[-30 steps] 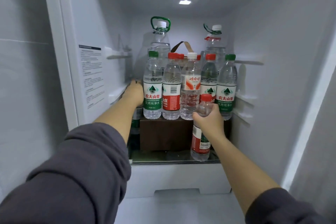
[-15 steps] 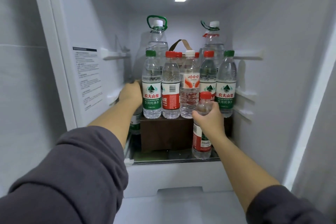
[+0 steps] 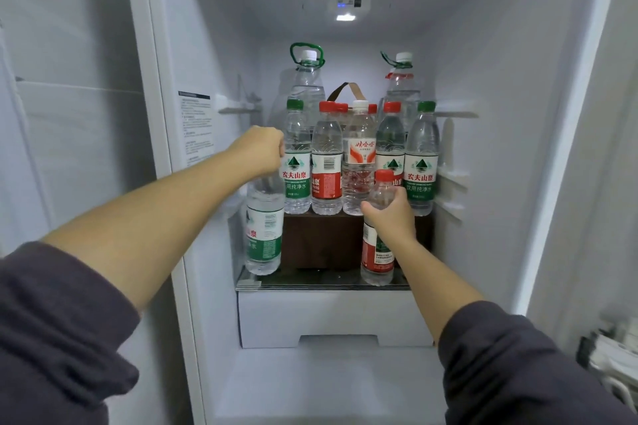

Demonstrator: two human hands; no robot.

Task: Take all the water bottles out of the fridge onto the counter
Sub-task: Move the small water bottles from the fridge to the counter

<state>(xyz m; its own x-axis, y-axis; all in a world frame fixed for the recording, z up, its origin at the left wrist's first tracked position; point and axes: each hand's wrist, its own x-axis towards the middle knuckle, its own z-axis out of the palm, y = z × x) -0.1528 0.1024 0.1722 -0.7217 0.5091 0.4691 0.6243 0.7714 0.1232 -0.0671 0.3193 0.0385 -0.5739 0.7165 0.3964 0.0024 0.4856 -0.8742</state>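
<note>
Inside the open fridge, my left hand (image 3: 259, 152) grips the top of a green-label water bottle (image 3: 264, 231) held a little above the glass shelf (image 3: 328, 281) at the left. My right hand (image 3: 388, 214) is wrapped around the neck of a red-label, red-cap bottle (image 3: 377, 254) at the shelf's front right. Behind them several small bottles stand in a row (image 3: 326, 162) on a dark brown box (image 3: 321, 240). Two large jugs, one with a green handle (image 3: 306, 79) and another (image 3: 402, 83), stand at the back.
The fridge's left wall (image 3: 193, 121) carries a printed label and shelf rails; the right wall (image 3: 490, 148) has rails too. A white drawer front (image 3: 331, 317) sits below the shelf. A brown strap handle (image 3: 345, 91) shows behind the row. Something cluttered lies at the lower right edge (image 3: 614, 355).
My left hand has come up and forward from beside the box, and the green-label bottle it holds now shows clearly. My right hand still holds the red-label bottle in about the same place.
</note>
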